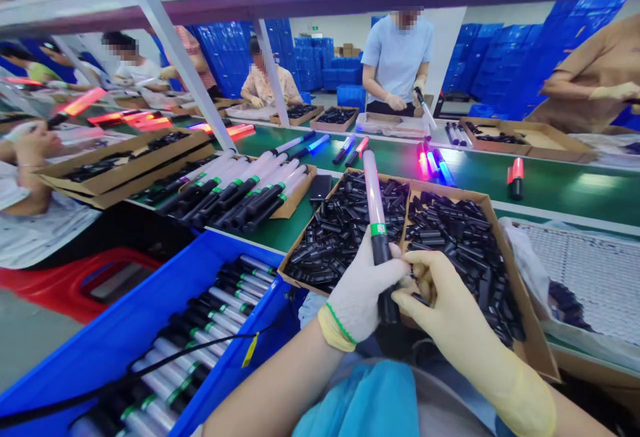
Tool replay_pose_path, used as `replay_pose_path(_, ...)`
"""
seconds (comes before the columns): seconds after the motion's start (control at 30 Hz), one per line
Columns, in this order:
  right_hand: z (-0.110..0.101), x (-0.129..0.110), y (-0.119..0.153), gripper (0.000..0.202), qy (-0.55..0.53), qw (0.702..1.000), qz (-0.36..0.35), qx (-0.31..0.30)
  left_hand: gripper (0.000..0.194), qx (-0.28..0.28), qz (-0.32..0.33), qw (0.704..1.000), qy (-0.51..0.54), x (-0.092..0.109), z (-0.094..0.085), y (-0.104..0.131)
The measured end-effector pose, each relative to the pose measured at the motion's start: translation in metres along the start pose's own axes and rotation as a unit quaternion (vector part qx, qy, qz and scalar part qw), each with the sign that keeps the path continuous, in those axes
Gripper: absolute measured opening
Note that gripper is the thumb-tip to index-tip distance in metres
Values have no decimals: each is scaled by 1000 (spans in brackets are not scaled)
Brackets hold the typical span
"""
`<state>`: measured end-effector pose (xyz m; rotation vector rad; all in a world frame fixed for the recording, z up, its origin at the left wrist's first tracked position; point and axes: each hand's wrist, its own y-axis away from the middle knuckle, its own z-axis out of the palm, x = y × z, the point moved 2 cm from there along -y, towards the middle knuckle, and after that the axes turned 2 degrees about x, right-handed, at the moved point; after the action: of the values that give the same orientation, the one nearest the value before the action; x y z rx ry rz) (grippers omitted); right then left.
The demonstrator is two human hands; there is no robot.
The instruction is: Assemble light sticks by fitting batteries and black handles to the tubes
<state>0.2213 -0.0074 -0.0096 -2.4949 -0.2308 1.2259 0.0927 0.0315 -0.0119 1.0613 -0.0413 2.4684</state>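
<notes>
My left hand (357, 290), in a white knit glove with a green-edged cuff, is closed around the black handle of a light stick (375, 197). The stick tilts upright, its pale pinkish tube pointing away from me and a green band sitting above the handle. Close to the handle's right side, my right hand (445, 297), in a pale yellow glove, has its thumb and fingers curled together. A bit of something dark shows at those fingertips, too hidden to name. Beneath both hands lies a divided cardboard box (537, 350) of small black plastic parts (460, 237).
A blue bin (120, 317) of light sticks stands at lower left, a black cord (200, 345) crossing it. More sticks (240, 187) are piled beyond. Several lit sticks (435, 165) lie on the green conveyor belt (575, 183). Co-workers (397, 57) work across it. A bagged tray (595, 277) is at right.
</notes>
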Motion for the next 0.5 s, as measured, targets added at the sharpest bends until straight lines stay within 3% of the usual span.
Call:
replay_pose_path(0.07, -7, -9, -1, 26, 26, 994, -101, -5, 28, -29, 1, 1000, 10, 1, 2, 1)
replay_pose_path(0.17, -9, -24, -1, 22, 100, 949, -286, -89, 23, -1, -18, 997, 74, 1, 1, -7)
replay_pose_path(0.27, -6, -17, -12, 26, 155, 913, -364, -96, 25, 35, -20, 996, 76, 1, 0, -23)
replay_pose_path(0.37, -9, 17, -47, 32, 204, 920, -333, -43, 41, 35, 30, 999, 25, 7, -6, -36)
replay_pose_path(0.5, -26, 81, -126, 29, 287, 935, -206, -16, 46, 31, 93, 993, -72, 29, -29, -33)
